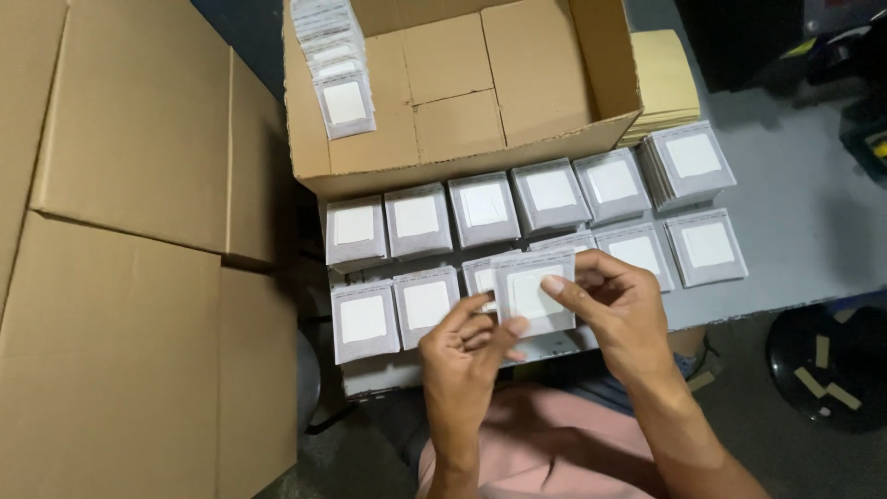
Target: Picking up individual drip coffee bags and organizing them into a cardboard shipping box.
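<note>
Both hands, left hand and right hand, grip one square packet in closed fingers; few packets fill the carton, stacks crowd the tabletop.

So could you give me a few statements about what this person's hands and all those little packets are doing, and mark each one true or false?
1. Both hands, left hand and right hand, hold one small packet. True.
2. The cardboard box is packed full. False: only one row of packets stands in its left corner.
3. Stacks of packets sit in rows on the table. True.
4. The held packet is bright red. False: it is grey with a white square.
5. Tan envelopes lie right of the box. True.
</note>
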